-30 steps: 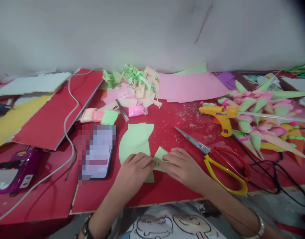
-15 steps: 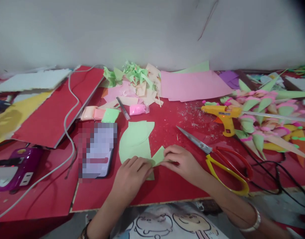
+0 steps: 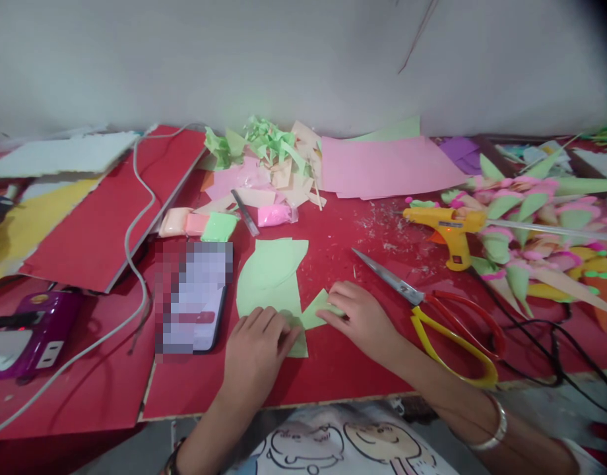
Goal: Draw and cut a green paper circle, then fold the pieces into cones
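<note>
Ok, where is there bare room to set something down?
Bare red tabletop shows between the phone and the front edge, and, lightly flecked, between the green paper and the scissors. Crowded: right, around the glue gun and paper shapes.

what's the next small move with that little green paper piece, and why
Perhaps press its left end down with the left hand: the right hand has its fingers at the right end of the small green piece, while the left lies over the larger green paper, and whether it also touches the small piece is unclear.
</note>
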`<action>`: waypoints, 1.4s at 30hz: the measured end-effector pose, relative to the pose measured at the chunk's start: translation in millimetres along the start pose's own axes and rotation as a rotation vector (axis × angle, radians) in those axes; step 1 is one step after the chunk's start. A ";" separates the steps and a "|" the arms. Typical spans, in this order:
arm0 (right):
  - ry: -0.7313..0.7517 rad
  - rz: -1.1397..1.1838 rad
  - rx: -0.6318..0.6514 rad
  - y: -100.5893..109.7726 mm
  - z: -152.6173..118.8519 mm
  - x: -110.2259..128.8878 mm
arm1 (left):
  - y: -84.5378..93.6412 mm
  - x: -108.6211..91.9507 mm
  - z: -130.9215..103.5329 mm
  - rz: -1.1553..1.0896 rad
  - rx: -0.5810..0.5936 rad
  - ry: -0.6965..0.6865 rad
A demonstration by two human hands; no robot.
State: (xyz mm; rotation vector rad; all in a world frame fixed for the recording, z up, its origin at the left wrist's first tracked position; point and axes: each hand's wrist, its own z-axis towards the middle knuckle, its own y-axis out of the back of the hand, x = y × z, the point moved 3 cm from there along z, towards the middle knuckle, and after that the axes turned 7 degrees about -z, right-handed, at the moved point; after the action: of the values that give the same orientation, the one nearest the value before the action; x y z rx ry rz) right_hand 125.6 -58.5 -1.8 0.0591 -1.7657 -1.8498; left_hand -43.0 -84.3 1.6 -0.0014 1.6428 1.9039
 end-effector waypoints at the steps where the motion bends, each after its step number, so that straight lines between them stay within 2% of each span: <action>1: 0.002 -0.012 -0.005 -0.1 0.2 0.4 | -0.2 0.1 -0.4 0.001 0.000 0.007; 7: 0.003 -0.112 -0.039 -2.0 -0.3 2.0 | -0.2 -1.0 -0.2 0.038 0.014 0.041; 13: -0.019 -0.225 -0.023 -4.3 -0.5 2.6 | 3.3 2.3 1.9 -0.002 0.110 0.101; 20: -0.060 -0.368 -0.055 -3.8 -0.5 2.6 | 6.4 8.1 1.5 -0.011 0.194 0.095; 22: -0.064 -0.376 -0.054 -3.5 -0.4 2.9 | 6.2 9.9 2.2 -0.001 0.233 0.043; 26: -0.091 -0.412 -0.047 -2.5 0.6 4.2 | 5.6 10.4 3.7 0.055 0.313 -0.218; 28: -0.107 -0.448 -0.038 -2.3 1.3 5.1 | 6.2 10.4 4.0 0.074 0.319 -0.304; 34: -0.128 -0.488 -0.045 -2.7 1.4 5.0 | 10.0 7.8 0.9 0.149 0.329 -0.322; 36: -0.083 -0.510 -0.112 -1.2 -2.6 7.4 | 11.1 7.0 -1.4 0.173 0.333 -0.307; 39: 0.123 -0.526 -0.204 0.9 -15.8 18.2 | 11.4 6.5 -4.7 0.182 0.326 -0.282; 42: 0.240 -0.464 -0.176 2.3 -32.1 25.5 | 9.8 5.8 -7.0 0.184 0.316 -0.269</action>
State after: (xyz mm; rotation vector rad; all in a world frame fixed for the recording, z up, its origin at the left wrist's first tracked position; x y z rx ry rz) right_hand 118.4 -98.3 5.2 0.6429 -1.5015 -2.2019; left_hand -54.8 -88.4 6.5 0.5284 1.7820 1.6644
